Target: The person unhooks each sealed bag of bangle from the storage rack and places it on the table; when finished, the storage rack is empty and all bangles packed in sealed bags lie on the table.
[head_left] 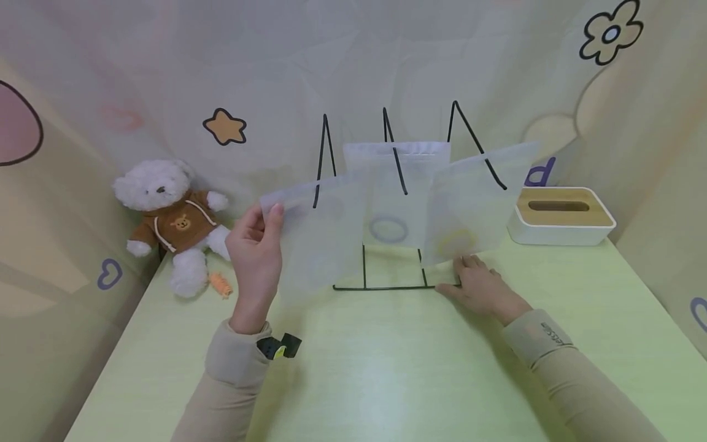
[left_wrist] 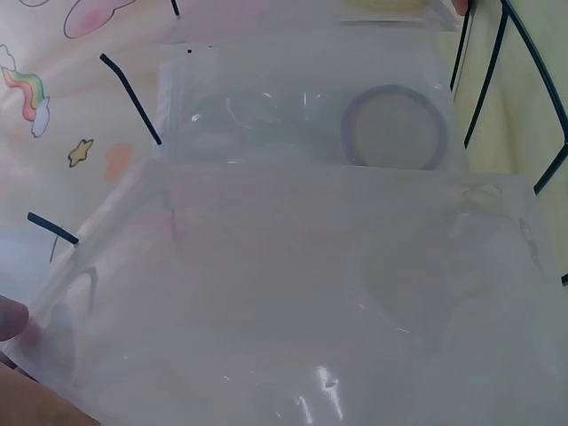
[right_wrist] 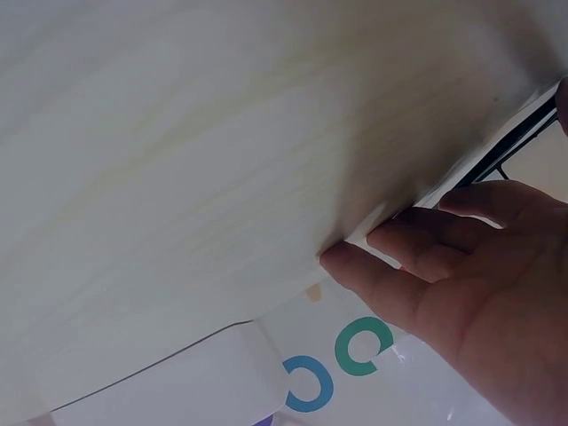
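A black wire rack [head_left: 386, 288] stands on the table, with three translucent plastic bags on its upright prongs. My left hand [head_left: 258, 248] pinches the upper outer corner of the left bag [head_left: 317, 236] between thumb and fingers; that bag spreads across the left wrist view. The middle bag [head_left: 409, 178] shows a purple ring [left_wrist: 395, 127] through its film. A yellow ring [head_left: 456, 243] shows through the right bag [head_left: 477, 199]. Low at the rack's right front corner, my right hand [head_left: 486, 287] rests with extended fingers [right_wrist: 373, 280] on the base and tabletop.
A white teddy bear [head_left: 179, 224] in a brown hoodie sits at the back left, beside a small orange item [head_left: 221, 285]. The white tissue box [head_left: 563, 233] with a wooden lid stands at the back right. A printed curtain [head_left: 276, 55] hangs behind the table.
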`<state>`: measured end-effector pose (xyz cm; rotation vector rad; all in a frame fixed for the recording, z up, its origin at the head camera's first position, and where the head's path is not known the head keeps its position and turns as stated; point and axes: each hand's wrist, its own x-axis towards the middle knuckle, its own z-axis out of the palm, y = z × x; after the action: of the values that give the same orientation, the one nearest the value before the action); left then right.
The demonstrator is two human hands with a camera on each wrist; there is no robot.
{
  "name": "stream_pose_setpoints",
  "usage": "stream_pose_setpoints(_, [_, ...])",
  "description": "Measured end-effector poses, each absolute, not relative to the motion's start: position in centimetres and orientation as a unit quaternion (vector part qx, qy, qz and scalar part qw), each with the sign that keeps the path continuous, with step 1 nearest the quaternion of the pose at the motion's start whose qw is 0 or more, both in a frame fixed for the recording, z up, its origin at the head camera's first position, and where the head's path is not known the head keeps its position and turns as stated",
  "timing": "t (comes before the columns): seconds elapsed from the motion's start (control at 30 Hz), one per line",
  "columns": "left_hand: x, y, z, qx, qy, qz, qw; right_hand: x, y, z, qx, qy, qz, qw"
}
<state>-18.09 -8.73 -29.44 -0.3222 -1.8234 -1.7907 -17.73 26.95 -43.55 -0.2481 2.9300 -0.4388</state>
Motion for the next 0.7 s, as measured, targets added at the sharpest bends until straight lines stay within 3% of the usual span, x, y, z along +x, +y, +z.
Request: stream_pose_setpoints(0.7, [-18.2, -9.7, -30.8, -0.121, -0.668, -0.676, 0.286, -17.8, 26.9, -43.3, -0.081, 0.982, -0.147, 0.089])
